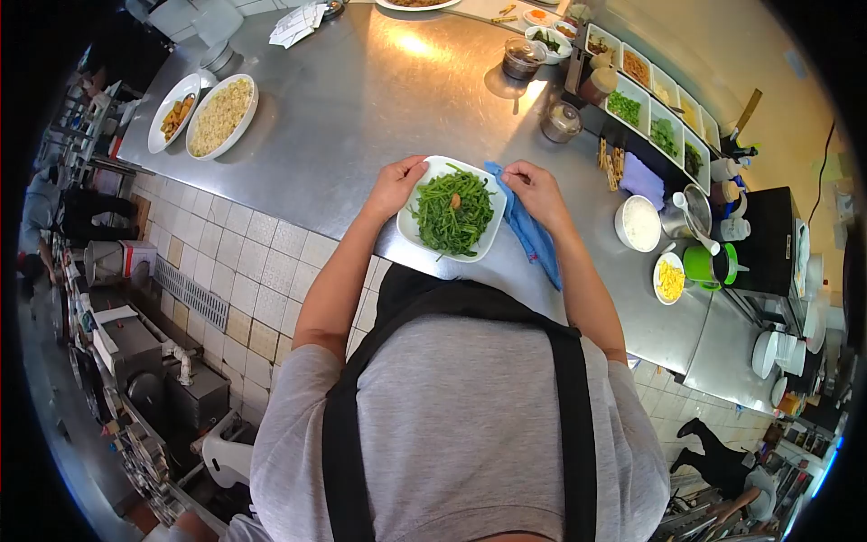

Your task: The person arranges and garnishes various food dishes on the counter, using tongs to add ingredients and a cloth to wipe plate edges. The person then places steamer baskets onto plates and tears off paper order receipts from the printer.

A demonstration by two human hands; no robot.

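Note:
A white squarish plate (408, 233) heaped with cooked green vegetables (452, 217) sits at the front edge of the steel counter. One small brownish piece rests on top of the greens. My left hand (396, 187) is closed on the plate's upper left rim, thumb over the edge. On the other side, my right hand (539, 192) pinches a blue cloth (531, 233) just beside the plate's right rim. The cloth hangs down along that side toward the counter edge. Whether my right fingertips also touch the plate, I cannot tell.
Two white plates of food, one with fried rice (221, 117), stand at the left end of the steel counter (343, 117). Right of me are garnish trays (664, 135), a rice bowl (638, 223), a yellow-food dish (668, 278) and a green jug (700, 265). Other people (754, 488) are in the background.

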